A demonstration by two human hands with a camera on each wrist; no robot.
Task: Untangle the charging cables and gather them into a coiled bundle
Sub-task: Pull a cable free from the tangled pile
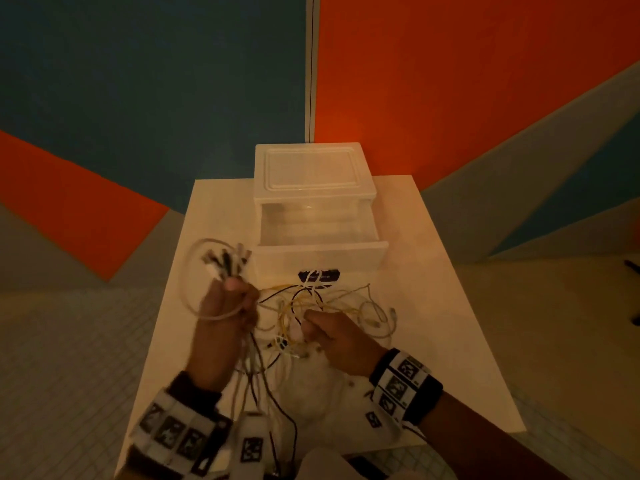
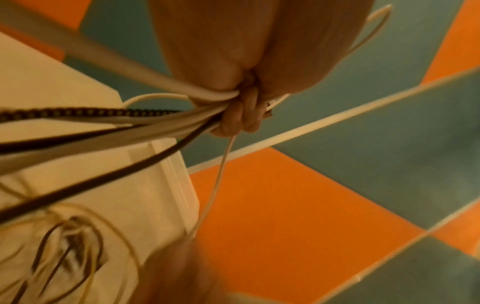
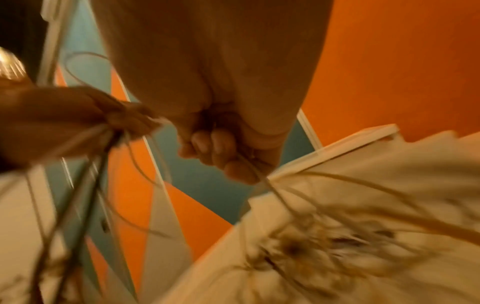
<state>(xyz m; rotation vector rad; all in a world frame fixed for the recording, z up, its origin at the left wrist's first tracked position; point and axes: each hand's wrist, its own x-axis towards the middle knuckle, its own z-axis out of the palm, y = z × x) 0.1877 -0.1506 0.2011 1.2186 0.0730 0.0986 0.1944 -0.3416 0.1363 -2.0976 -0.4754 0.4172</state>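
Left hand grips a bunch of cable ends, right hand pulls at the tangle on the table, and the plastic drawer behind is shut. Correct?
Not quite: the plastic drawer is pulled open, as the head view shows. The rest holds: the left hand grips a bunch of cable ends, and the right hand pulls at the tangle on the table.

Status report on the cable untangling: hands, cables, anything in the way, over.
Left hand grips gathered cable ends. Right hand pinches a strand of the tangle on the table. Open drawer unit just behind.
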